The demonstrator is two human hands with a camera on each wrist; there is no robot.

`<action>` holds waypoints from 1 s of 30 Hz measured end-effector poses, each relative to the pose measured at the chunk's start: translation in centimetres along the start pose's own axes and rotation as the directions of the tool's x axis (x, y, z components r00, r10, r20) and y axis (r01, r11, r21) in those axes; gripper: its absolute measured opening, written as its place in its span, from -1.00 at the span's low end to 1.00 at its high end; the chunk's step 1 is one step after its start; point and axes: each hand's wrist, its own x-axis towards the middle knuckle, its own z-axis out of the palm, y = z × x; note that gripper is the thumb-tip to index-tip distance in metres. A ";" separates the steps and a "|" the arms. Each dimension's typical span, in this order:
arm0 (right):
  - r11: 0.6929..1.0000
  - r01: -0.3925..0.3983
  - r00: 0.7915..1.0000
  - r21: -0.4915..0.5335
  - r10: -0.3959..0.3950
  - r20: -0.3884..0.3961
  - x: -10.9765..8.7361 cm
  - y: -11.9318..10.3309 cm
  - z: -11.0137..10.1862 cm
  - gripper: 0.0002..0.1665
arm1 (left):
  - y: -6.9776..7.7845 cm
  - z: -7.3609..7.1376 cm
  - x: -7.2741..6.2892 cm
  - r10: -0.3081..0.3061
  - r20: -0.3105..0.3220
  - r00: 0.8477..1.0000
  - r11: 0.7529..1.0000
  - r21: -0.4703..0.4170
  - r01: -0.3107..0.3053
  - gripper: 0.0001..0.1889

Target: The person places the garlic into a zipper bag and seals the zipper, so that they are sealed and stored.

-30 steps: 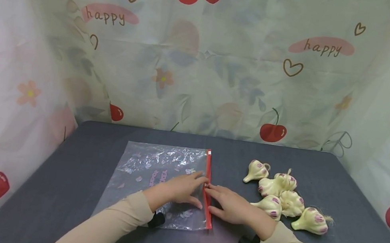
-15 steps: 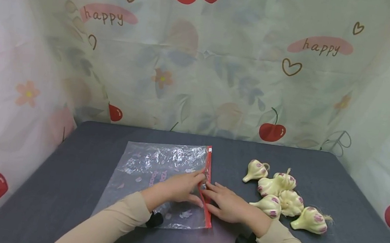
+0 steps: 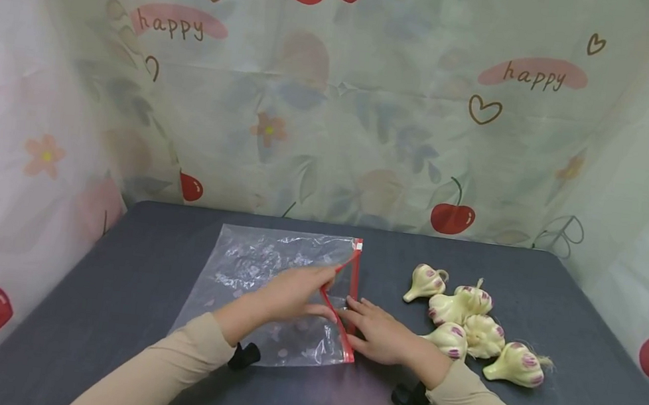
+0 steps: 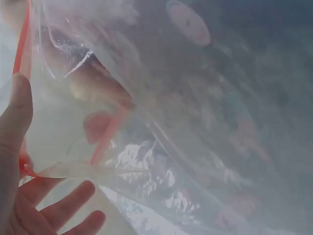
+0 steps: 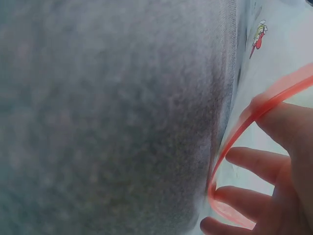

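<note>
A clear zip-lock bag (image 3: pixel 245 264) with a red zip edge lies on the dark tabletop, its mouth facing right and parted. My left hand (image 3: pixel 290 292) grips the upper red edge (image 4: pixel 20 54) and holds it raised and pulled left. Its thumb and index finger touch the strip, while the other fingers (image 4: pixel 73 200) stay spread. At the mouth, my right hand (image 3: pixel 384 333) rests with fairly straight fingers on the lower layer, close to the lower red edge (image 3: pixel 356 273). In the right wrist view its fingers (image 5: pixel 259 164) lie against the red strip.
Several garlic bulbs (image 3: pixel 483 337) lie clustered to the right of the right hand. One garlic bulb (image 3: pixel 427 282) sits slightly apart at the back. Dark cloth covers the table (image 3: pixel 163 244). A patterned curtain (image 3: pixel 338 130) encloses the back and sides.
The left hand has drawn the upper red edge up and to the left, so the bag's mouth now gapes. The bag has shifted slightly; the right hand stays near the same spot.
</note>
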 end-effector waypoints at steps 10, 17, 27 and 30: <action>0.996 -0.071 0.996 0.061 0.068 0.055 0.1 0.0 -0.3 -0.36 | -0.7 -1.4 -0.7 0.050 -0.122 0.991 0.995 0.096 -0.039 -0.57; 0.993 -0.097 0.993 0.064 0.092 0.076 0.3 -0.1 -0.3 -0.35 | -0.7 -2.3 -1.1 0.082 -0.159 0.984 0.990 0.123 -0.063 -0.59; 0.992 -0.094 0.993 0.083 0.088 0.075 0.4 0.1 -0.7 -0.36 | -0.3 -3.4 -1.4 0.157 -0.212 0.965 0.978 0.167 -0.123 -0.59; 0.992 -0.094 0.994 0.088 0.088 0.072 0.4 0.0 -0.8 -0.36 | -0.3 -3.4 -1.5 0.167 -0.219 0.961 0.978 0.163 -0.133 -0.60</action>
